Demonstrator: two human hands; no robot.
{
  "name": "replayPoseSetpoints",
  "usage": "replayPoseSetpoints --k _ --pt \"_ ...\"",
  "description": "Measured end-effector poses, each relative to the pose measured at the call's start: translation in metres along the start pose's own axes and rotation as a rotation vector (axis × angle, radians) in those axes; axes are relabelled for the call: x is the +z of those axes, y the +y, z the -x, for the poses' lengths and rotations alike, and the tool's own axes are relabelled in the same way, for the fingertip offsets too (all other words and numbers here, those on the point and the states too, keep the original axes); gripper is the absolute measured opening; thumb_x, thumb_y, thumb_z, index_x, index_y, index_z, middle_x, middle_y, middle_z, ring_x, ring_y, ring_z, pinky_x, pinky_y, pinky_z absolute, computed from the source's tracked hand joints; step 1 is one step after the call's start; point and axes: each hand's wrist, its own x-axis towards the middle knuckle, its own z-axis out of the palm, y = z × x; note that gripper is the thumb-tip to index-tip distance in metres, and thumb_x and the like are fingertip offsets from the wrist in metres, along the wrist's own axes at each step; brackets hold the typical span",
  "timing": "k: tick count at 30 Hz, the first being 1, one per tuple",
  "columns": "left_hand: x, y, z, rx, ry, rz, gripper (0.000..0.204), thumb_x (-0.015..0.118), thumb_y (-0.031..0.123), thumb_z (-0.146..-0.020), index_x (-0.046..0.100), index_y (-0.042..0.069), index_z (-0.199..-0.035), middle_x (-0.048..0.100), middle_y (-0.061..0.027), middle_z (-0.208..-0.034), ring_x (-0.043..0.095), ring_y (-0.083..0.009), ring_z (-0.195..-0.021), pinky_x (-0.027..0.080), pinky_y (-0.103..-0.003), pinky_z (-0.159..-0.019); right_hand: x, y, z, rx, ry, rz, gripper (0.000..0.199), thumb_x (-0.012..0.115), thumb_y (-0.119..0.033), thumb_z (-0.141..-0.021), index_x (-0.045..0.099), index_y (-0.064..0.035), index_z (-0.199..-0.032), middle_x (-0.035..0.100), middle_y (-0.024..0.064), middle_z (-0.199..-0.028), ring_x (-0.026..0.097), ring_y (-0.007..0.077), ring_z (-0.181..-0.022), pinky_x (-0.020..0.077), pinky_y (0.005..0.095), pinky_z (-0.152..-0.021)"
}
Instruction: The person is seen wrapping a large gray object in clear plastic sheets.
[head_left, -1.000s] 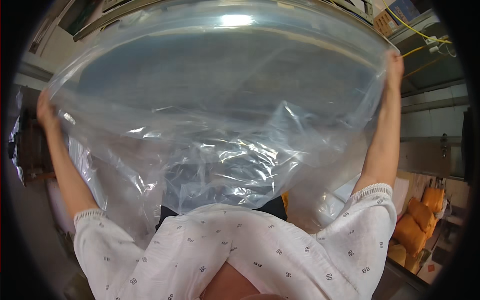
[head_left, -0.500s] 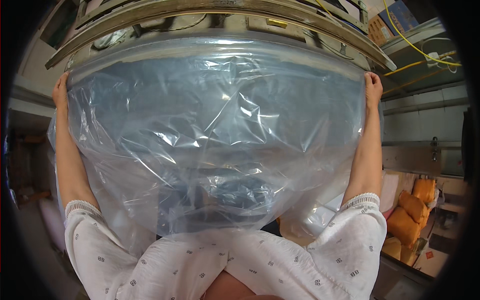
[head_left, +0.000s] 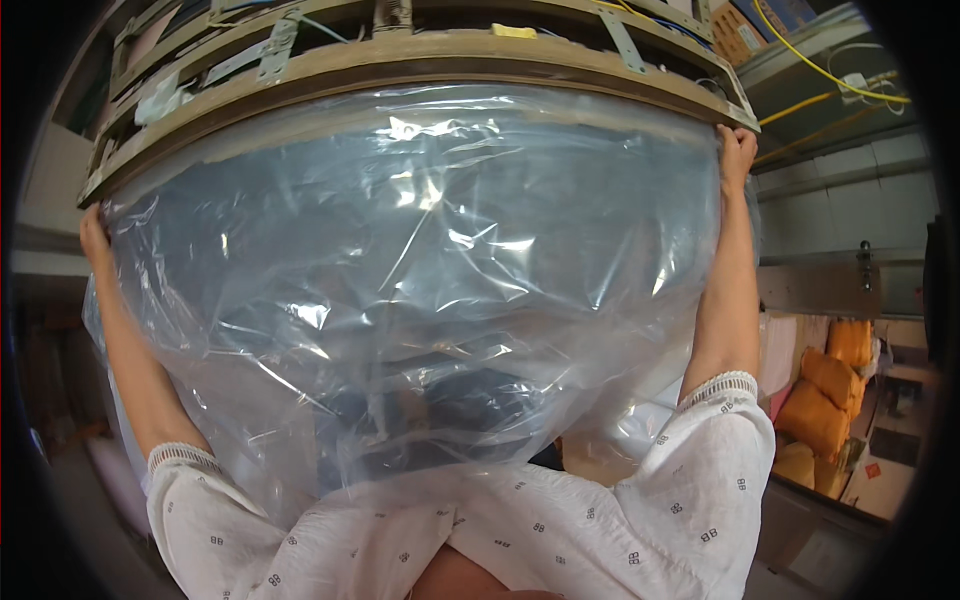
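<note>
Spanning left to right along its long axis, the clear plastic sheet (head_left: 430, 270) stretches between the left hand (head_left: 95, 235) and right hand (head_left: 737, 157), each grip closed on its far edge, just beside the wooden frame (head_left: 440, 60).

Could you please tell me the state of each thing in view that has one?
Plastic: see-through, spread wide, creased
Left hand: closed on the plastic's left edge
Right hand: fingers bent, closed on its right edge
Frame: standing along the plastic's far edge
Yellow cable: loose, curving
Orange bundles: heaped together
</note>
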Motion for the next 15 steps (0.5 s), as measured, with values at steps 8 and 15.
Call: replayPoseSetpoints --k 8,15 --pt "0.023 0.000 0.000 -0.122 0.066 0.297 0.020 0.052 0.025 -0.086 0.062 0.008 -0.087 0.053 0.0014 -0.076 0.043 -0.0068 -0.058 0.033 -0.021 -0.046 -0.012 0.010 -0.006 0.099 0.045 -0.257 0.038 0.058 -0.037 -0.080 0.056 0.0008 -0.081 0.055 0.0171 -0.093 0.049 0.0298 -0.092 0.0358 0.0369 -0.085" --pt "-0.039 -0.005 -0.006 0.201 -0.243 -0.280 0.028 0.059 0.030 -0.087 0.064 0.005 -0.095 0.060 -0.0010 -0.086 0.053 -0.0097 -0.079 0.041 -0.022 -0.072 -0.052 -0.037 0.001 0.106 -0.610 0.221 0.037 0.051 -0.037 -0.085 0.061 -0.0017 -0.087 0.061 0.0172 -0.083 0.057 0.0337 -0.093 0.0413 0.0415 -0.077"
